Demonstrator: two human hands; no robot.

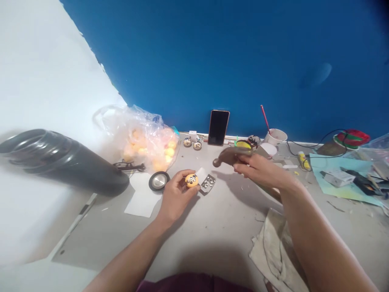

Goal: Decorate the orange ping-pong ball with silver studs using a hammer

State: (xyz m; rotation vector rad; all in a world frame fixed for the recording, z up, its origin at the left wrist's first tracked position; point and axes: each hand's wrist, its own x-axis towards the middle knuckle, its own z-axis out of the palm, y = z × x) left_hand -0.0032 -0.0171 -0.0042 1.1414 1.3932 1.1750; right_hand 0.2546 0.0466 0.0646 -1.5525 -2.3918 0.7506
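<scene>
Over the grey desk [212, 219], a small orange ball [191, 181] with dark, silvery spots is pinched in the curled left hand [177, 197], seemingly for steadiness. A brownish round-knobbed hammer [231, 154] is gripped by the right hand [261, 172], held apart. A dark rectangular tray [206, 193] of silvery pieces [208, 183] is placed alongside, probably for easy reach.

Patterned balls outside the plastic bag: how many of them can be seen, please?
4. An orange ball in the left hand, a pale ball and a second pale ball left of the phone, a dark ball left of the white cup. Others may be hidden.
</scene>
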